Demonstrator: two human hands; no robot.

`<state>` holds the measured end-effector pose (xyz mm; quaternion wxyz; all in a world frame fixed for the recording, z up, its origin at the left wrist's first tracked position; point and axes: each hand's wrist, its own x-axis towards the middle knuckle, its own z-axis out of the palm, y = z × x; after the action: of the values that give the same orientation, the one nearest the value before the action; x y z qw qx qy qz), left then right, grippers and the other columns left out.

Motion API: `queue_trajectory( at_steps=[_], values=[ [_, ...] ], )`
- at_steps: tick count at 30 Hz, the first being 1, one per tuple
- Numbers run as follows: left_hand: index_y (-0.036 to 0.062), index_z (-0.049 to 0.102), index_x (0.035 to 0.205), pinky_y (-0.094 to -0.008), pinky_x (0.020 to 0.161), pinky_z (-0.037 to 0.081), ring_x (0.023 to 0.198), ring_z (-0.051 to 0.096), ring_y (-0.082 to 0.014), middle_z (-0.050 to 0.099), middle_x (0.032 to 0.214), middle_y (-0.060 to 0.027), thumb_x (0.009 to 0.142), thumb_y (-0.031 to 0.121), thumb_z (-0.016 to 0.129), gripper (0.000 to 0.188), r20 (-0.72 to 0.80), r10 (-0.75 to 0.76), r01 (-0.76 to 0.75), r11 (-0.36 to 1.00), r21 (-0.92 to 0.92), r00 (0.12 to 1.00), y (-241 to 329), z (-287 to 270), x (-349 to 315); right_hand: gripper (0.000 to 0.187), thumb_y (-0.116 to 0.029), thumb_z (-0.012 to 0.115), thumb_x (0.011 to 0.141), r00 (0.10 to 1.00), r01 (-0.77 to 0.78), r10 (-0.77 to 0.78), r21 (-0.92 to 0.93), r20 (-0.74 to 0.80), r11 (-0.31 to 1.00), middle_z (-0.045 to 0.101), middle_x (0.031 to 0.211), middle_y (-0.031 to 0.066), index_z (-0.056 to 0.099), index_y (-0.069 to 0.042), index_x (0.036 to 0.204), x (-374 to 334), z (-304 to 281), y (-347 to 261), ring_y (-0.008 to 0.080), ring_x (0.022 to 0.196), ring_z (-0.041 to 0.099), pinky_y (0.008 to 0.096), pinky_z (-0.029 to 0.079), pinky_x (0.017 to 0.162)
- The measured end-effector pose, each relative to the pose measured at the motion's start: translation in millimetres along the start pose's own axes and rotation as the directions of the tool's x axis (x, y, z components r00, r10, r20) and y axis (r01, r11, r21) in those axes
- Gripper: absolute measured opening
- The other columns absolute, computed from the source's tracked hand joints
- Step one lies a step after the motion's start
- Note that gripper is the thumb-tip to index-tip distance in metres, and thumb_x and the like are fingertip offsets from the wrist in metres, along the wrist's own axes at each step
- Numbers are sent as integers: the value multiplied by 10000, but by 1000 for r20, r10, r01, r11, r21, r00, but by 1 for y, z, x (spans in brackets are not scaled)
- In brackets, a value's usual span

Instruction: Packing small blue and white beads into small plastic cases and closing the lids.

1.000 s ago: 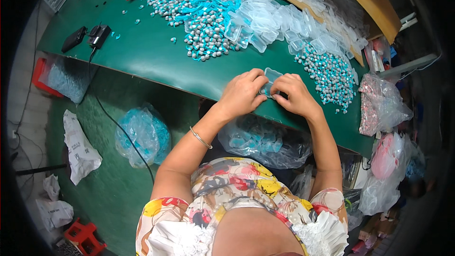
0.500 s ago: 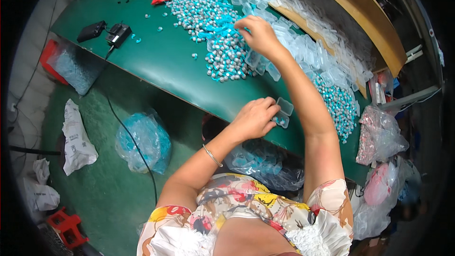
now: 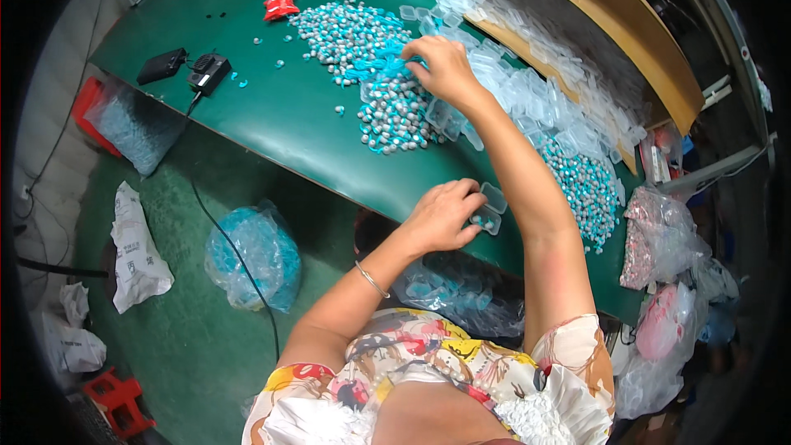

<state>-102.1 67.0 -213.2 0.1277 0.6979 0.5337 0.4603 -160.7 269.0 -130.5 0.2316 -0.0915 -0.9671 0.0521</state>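
My left hand (image 3: 446,214) is closed on the edge of a small clear plastic box (image 3: 492,222) at the table's front edge. Its lid stands folded back, and a few small blue and silver pieces lie inside. Farther off, my right hand (image 3: 443,71) is over a tangle of soft blue pieces (image 3: 381,63), thumb and forefinger bent close together. What sits between those fingertips is too small to make out. Around the tangle spreads a heap of silver-and-blue bead-like pieces (image 3: 394,119).
Clear empty boxes (image 3: 527,91) pile up right of my right hand, before a cardboard tray (image 3: 610,25). Another bead heap (image 3: 581,189) lies beyond my right forearm. A red packet (image 3: 281,7) and a black adapter (image 3: 208,72) rest on the green table (image 3: 272,124). Bags stand on the floor.
The whole view has shifted slightly, so the table sits a little lower. My right hand has moved slightly toward the tangle; my left hand stays at the box.
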Motion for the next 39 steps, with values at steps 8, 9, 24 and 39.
queue_trajectory(
  at_steps=[8, 9, 24, 39],
  values=[
    [49, 624, 1112, -445, 886, 499, 1049, 600, -370, 596, 1151, -160, 729, 190, 770, 434, 9, -16, 16, 999, 35, 1000, 0, -8, 4, 181, -24, 697, 836, 959, -195, 259, 400, -112, 895, 712, 999, 102, 692, -5, 1016, -156, -60, -16, 211, 940, 672, 332, 519, 847],
    [52, 625, 1112, -443, 881, 500, 1048, 601, -369, 599, 1142, -156, 727, 191, 775, 436, 17, -23, 23, 999, 36, 1000, -1, -6, 5, 180, -57, 703, 812, 940, -253, 328, 446, -96, 859, 706, 991, 126, 692, -24, 988, -179, -66, -21, 291, 948, 672, 372, 518, 847],
    [62, 632, 1100, -429, 800, 518, 966, 627, -361, 619, 1108, -142, 712, 204, 812, 451, 25, -49, 47, 997, 56, 998, 4, -4, 6, 146, -77, 738, 785, 908, -345, 388, 243, -157, 907, 673, 967, 43, 692, -84, 923, -273, -50, -62, 240, 952, 619, 377, 442, 846],
    [56, 633, 1101, -427, 803, 517, 966, 626, -361, 618, 1098, -145, 703, 212, 818, 466, 18, -39, 38, 998, 55, 999, 0, -3, 4, 190, -34, 695, 799, 931, -328, 344, 136, -122, 935, 638, 915, 72, 693, -76, 984, -272, -52, -69, 266, 881, 620, 404, 439, 821]
  ],
)
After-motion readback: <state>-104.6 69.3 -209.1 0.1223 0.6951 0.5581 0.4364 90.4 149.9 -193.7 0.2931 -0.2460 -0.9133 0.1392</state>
